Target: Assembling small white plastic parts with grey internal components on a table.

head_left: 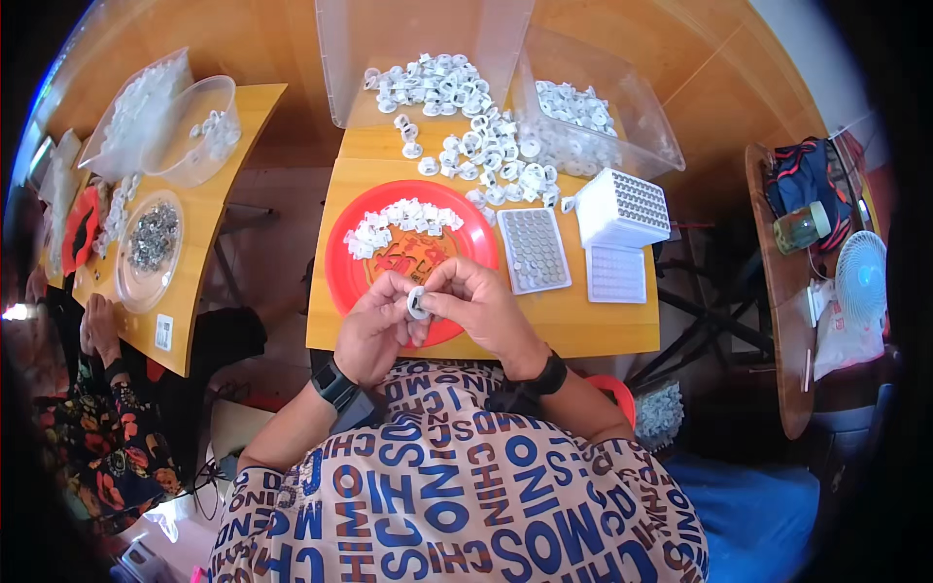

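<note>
Above the near rim of a red round tray (pixel 342 262), my two hands meet around a small round white plastic part (pixel 417 303) with a dark middle. My left hand (pixel 377 325) is closed on its left side. From the other side the fingers of my right hand (pixel 483 309) pinch it; whether they also hold some smaller piece is hidden. Several small white plastic pieces (pixel 406 216) lie along the far side of the tray. To the right of the tray is a white grid tray (pixel 534 251) filled with small round silvery pieces.
Loose white parts (pixel 505 155) cover the table's far side, between two clear plastic bins (pixel 418 29) (pixel 641 136). A stack of white trays (pixel 622 209) stands at the right. On the left, another person's hand (pixel 99 325) rests by a second table (pixel 185 282). A fan (pixel 861 277) is far right.
</note>
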Demonstrator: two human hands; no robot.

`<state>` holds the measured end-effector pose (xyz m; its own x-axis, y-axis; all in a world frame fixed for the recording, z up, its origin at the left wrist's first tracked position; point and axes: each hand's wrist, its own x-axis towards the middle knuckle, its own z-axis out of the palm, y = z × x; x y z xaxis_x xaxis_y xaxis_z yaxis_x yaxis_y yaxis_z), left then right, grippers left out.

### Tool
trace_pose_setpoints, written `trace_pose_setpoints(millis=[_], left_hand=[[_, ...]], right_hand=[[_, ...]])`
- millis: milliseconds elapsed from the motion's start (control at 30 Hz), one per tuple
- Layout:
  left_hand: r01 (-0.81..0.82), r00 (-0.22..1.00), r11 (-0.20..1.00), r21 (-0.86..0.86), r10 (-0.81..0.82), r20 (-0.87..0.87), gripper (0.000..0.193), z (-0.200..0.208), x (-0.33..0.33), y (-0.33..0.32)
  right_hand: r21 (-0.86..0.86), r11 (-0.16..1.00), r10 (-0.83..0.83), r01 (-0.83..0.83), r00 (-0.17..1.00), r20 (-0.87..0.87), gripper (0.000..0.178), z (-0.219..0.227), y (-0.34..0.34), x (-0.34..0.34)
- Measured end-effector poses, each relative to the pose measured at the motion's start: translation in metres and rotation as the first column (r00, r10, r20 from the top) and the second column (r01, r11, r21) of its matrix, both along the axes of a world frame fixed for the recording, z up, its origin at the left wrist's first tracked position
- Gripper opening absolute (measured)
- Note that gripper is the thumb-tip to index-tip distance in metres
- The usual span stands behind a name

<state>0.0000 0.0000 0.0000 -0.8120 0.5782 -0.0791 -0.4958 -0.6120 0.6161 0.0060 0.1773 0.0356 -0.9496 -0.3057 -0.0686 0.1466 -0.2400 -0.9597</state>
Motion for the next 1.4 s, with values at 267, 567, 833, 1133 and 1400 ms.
trace_pose_setpoints(millis=[267, 567, 833, 1133, 1400], left_hand=[[-0.015, 1.0, 1.0, -0.008, 0.015, 0.007, 0.016, 0.004, 0.0, -0.007], [-0.299, 0.953, 0.953, 0.053, 0.296, 0.065, 0.017, 0.0, -0.016, -0.034], [-0.34, 0.94, 0.936, 0.086, 0.336, 0.063, 0.016, -0.002, -0.018, -0.046], [-0.311, 0.948, 0.941, 0.136, 0.296, 0.121, 0.016, -0.011, -0.018, -0.046], [-0.294, 0.95, 0.941, 0.166, 0.269, 0.157, 0.016, -0.012, -0.015, -0.042]], right_hand=[[0.314, 0.919, -0.174, 0.237, 0.961, -0.214, 0.005, -0.009, -0.001, -0.004], [0.738, 0.114, 0.093, 0.665, 0.733, -0.674, 0.013, -0.013, 0.054, -0.022], [0.747, -0.012, 0.104, 0.665, 0.744, -0.66, 0.013, -0.026, 0.075, -0.027], [0.762, -0.02, 0.124, 0.648, 0.758, -0.641, 0.009, -0.024, 0.073, -0.03], [0.766, 0.279, 0.153, 0.579, 0.761, -0.631, 0.008, -0.016, 0.031, -0.047]])
